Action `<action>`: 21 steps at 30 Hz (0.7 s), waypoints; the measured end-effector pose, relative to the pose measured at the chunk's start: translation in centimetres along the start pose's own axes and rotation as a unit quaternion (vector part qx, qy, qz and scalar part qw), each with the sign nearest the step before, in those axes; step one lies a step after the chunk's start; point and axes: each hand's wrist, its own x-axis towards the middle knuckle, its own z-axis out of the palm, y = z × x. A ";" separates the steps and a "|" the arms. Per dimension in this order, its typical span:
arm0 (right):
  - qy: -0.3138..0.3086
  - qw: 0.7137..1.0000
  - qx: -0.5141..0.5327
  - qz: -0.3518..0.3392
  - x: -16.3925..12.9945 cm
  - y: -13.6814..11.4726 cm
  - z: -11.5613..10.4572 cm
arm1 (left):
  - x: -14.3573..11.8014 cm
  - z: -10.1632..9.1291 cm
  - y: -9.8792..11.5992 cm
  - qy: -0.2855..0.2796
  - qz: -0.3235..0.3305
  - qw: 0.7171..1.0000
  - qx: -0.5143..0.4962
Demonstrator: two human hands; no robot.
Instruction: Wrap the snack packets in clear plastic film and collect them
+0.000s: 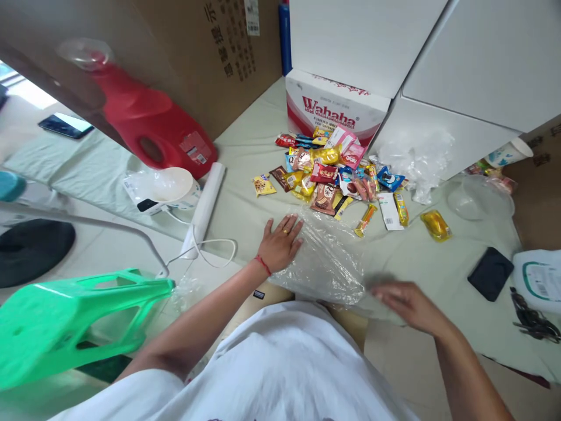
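A clear plastic bag [326, 260] lies flat and crinkled along the near edge of the cloth-covered table. My left hand [283, 242] rests palm down on the bag's left side, fingers stretched out. Beside the bag's right corner is my right hand [405, 301], its fingers extended and somewhat blurred; whether it touches the plastic I cannot tell. Just beyond the bag sits a heap of wrapped snacks [324, 172] in many colours. A yellow packet [263, 185] lies to the left of the heap, and a yellow wrapped snack [436, 225] to the right.
Behind the heap stand a Wahaha carton [335, 111] and bunched clear plastic bags [416, 158]. A red jug [153, 123], paper cup [177, 187] and white roll [204, 210] are at left, above a green stool [83, 316]. A black wallet-like item [491, 273] lies at right.
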 end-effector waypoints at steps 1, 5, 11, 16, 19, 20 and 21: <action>0.060 0.997 -0.018 0.035 1.7 0.5 -1.4 | 0.0 0.0 0.1 -0.001 0.001 1.000 0.003; 0.295 0.936 -0.174 0.086 11.8 2.7 -6.9 | 0.1 -0.2 0.0 0.002 -0.001 1.000 0.007; 0.219 0.912 -0.345 0.029 23.5 2.3 -7.9 | 0.0 -0.3 -0.2 0.015 -0.003 1.000 -0.005; 0.309 0.920 -0.241 0.025 22.2 2.4 -7.7 | 0.0 -0.4 -0.3 0.019 -0.008 1.000 -0.020; 0.429 0.894 -0.118 0.054 19.8 3.3 -10.1 | 0.1 -0.5 -0.4 0.022 -0.006 0.999 -0.031; 0.463 0.877 -0.110 0.070 19.4 3.7 -10.9 | 0.1 -0.5 -0.4 0.023 -0.007 0.999 -0.033; 0.483 0.862 -0.127 0.084 19.2 4.1 -11.6 | 0.1 -0.4 -0.4 0.023 -0.007 0.999 -0.035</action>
